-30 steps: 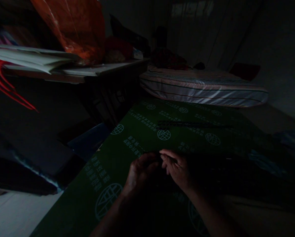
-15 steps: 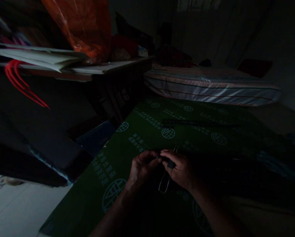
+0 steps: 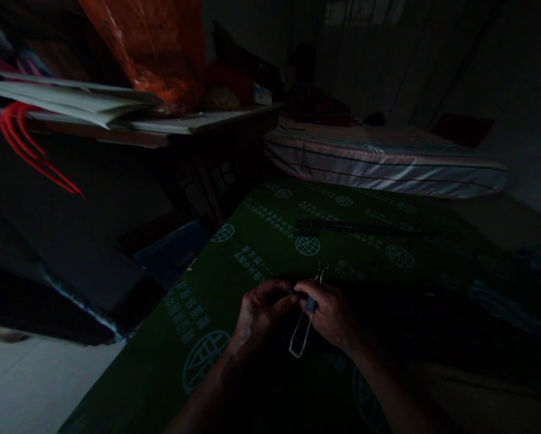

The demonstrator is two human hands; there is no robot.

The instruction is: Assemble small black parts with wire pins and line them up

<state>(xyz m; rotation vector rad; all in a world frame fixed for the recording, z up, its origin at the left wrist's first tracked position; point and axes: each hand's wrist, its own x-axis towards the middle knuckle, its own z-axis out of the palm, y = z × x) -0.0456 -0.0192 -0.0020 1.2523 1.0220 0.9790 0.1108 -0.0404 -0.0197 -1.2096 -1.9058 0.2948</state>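
Observation:
In the head view my right hand (image 3: 329,311) is closed round a thin bent-wire tool (image 3: 299,337). The tool has a long loop pointing toward me, a dark block (image 3: 310,304) at its middle and two thin prongs at the far end. Close beside it, my left hand (image 3: 261,304) is closed, thumb and forefinger pinched on a small dark piece too dim to name. The fingertips of both hands meet at that piece. Under them lies a green board (image 3: 252,265) printed with white globes and lettering.
Several dark, thin strands (image 3: 360,226) lie across the board's far part. A dark mass (image 3: 415,313) covers its right side. Beyond stands a mattress (image 3: 388,166). At the left, a desk (image 3: 180,125) bears papers (image 3: 80,102) and an orange bag (image 3: 166,54); red cords (image 3: 39,158) hang down.
The wire tool has turned a little in my right hand, so its block and prongs show more plainly. Both hands stay together in nearly the same place. The view has shifted slightly.

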